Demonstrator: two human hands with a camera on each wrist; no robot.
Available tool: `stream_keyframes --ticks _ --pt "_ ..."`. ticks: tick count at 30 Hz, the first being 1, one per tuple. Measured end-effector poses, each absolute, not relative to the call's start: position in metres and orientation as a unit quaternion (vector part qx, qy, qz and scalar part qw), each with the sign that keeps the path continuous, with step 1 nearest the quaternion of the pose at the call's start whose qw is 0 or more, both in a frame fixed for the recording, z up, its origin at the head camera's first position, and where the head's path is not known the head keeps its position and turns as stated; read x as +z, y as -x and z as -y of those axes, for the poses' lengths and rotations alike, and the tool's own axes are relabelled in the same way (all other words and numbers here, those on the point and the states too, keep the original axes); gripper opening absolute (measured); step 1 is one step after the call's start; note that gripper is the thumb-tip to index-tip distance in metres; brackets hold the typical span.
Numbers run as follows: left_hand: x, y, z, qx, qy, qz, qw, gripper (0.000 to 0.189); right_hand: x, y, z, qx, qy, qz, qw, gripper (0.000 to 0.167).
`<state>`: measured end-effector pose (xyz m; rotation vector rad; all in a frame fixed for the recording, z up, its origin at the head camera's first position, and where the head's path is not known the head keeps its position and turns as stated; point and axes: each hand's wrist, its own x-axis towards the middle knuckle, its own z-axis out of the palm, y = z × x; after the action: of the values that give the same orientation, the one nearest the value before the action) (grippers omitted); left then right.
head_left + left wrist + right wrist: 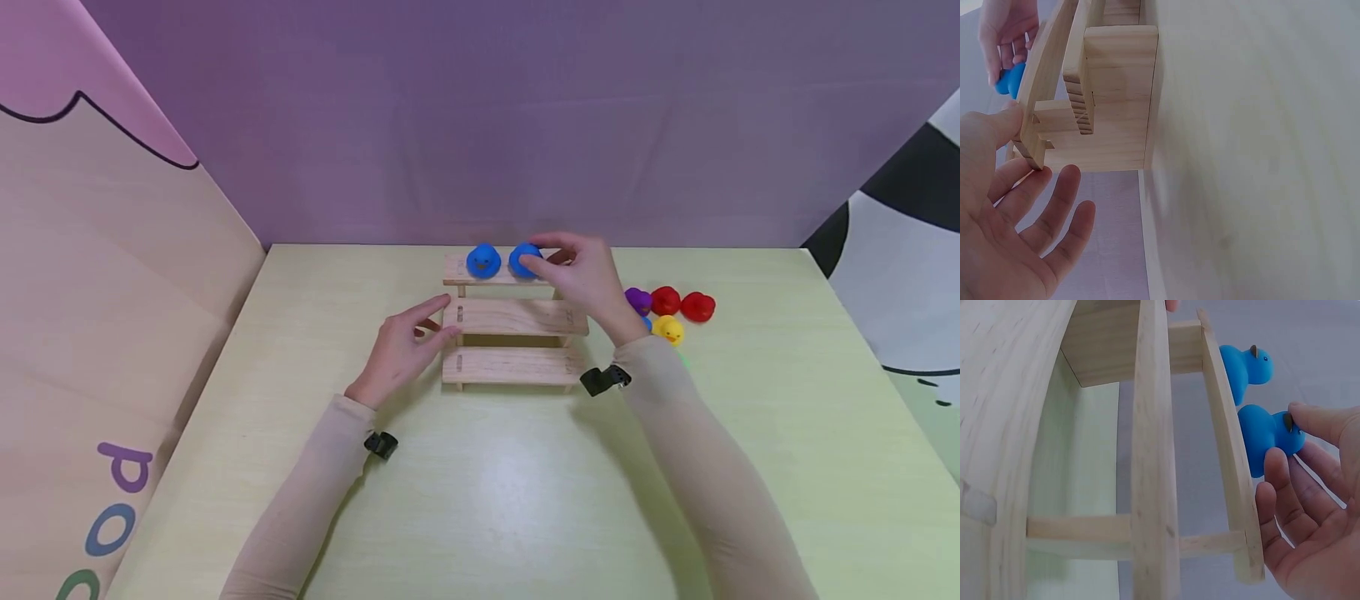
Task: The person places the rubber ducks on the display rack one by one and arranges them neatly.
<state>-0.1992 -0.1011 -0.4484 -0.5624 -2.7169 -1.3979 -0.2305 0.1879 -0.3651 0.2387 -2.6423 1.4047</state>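
A three-step wooden rack [517,317] stands on the table. My left hand [403,346] grips the left end of its middle step between thumb and index finger, the other fingers spread below, as the left wrist view shows. At the top step, my right hand [585,271] pinches the head of a blue rubber duck [1261,439] by thumb and fingertips. The duck's base is right at the board. Beside it on the same step sits a second blue duck [483,262], upright and facing forward. Both lower steps are bare.
To the right of the rack lies a cluster of small ducks: red ones [698,307], a purple one [638,301], a yellow one [669,330], and a blue and a green one partly hidden by the right forearm. A purple backdrop [525,125] rises behind the table.
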Motion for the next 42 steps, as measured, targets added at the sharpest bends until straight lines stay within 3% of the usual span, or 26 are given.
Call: stream_keyframes --ticks 42 --pt "-0.4485 0.1949 0.1034 -0.453 0.175 0.874 0.018 0.056 -0.3731 0.2331 -0.1811 0.479 -0.077 0.873 0.054 0.044"
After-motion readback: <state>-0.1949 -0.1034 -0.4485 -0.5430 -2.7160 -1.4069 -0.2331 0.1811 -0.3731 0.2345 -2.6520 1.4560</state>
